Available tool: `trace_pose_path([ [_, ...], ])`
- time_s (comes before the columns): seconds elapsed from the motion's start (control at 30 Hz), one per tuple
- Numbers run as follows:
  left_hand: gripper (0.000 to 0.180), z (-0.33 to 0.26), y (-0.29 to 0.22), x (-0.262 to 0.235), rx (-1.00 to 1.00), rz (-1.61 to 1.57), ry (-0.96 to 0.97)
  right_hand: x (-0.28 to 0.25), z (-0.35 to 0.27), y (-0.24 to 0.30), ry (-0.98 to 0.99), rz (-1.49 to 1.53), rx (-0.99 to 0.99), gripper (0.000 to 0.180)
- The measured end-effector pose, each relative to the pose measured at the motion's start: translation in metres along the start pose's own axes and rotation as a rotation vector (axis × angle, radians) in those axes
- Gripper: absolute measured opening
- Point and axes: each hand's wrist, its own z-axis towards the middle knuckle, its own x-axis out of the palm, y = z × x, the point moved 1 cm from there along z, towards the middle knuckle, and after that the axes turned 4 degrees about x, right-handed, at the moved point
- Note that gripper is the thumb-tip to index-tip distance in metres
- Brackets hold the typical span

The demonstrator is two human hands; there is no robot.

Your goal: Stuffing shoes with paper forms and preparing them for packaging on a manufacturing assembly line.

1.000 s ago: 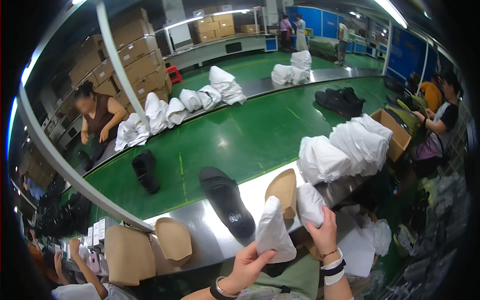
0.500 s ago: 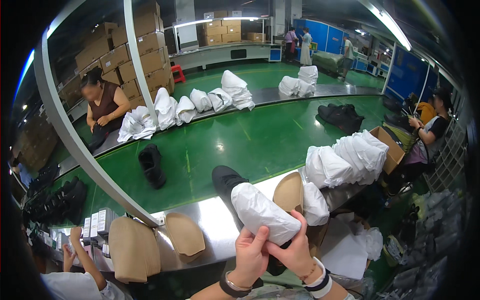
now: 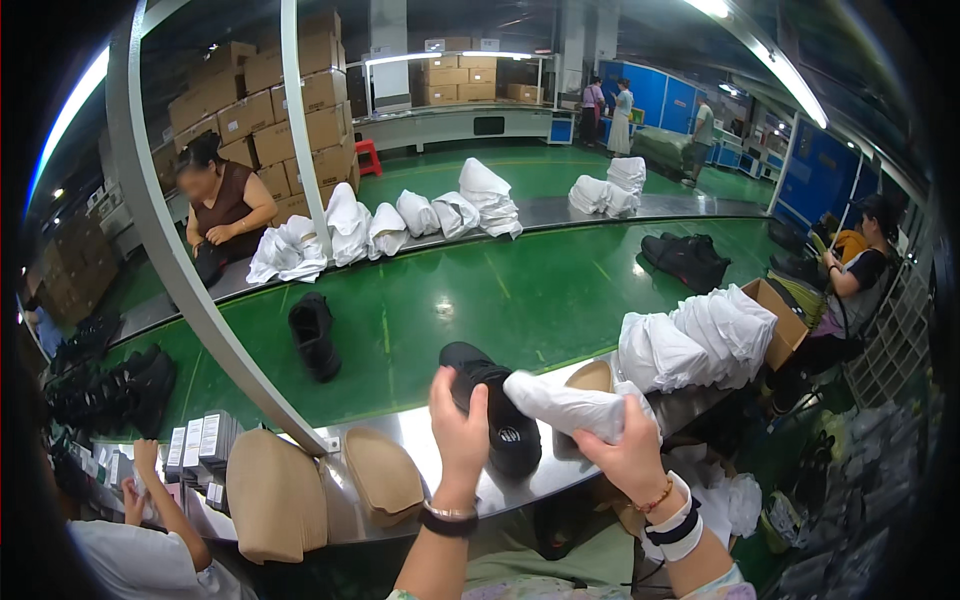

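My right hand point(image 3: 630, 455) grips a white paper-wrapped form point(image 3: 565, 405), rounded at its far end and held nearly level. Just left of it, a black shoe point(image 3: 515, 440) lies with its toe pointing away, partly on the metal ledge point(image 3: 425, 425) and partly over the green belt. My left hand point(image 3: 458, 440) is raised beside that shoe, thumb and fingers apart, nothing in it. Whether its fingertips touch the shoe is hard to tell. Behind the white form, a brown moulded insert point(image 3: 590, 377) is partly hidden.
White wrapped forms point(image 3: 690, 340) are piled on the right, beside an open carton point(image 3: 775, 320). Brown inserts point(image 3: 275, 495) stand stacked at left, near a grey post point(image 3: 200, 290). Another black shoe point(image 3: 313, 335) rests on the green belt point(image 3: 450, 290). A co-worker's arms point(image 3: 165, 500) show at lower left.
Both hands held the white form together; now only my right hand has it. My left hand has let go and moved left and up to the shoe. The form has tipped flatter.
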Motion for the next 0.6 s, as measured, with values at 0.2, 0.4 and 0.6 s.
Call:
trace_pose_path([
  [0.2, 0.042, 0.017, 0.073, 0.033, 0.091, 0.120, 0.336, 0.052, 0.021, -0.004, 0.255, -0.343, -0.015, 0.039],
  [0.4, 0.024, 0.013, 0.067, 0.044, -0.061, 0.041, 0.306, 0.122, 0.035, -0.033, 0.235, -0.721, -0.333, 0.029],
  [0.6, 0.024, 0.020, 0.080, 0.032, -0.158, 0.011, 0.358, 0.137, 0.052, -0.027, 0.543, -0.704, -0.179, 0.048],
])
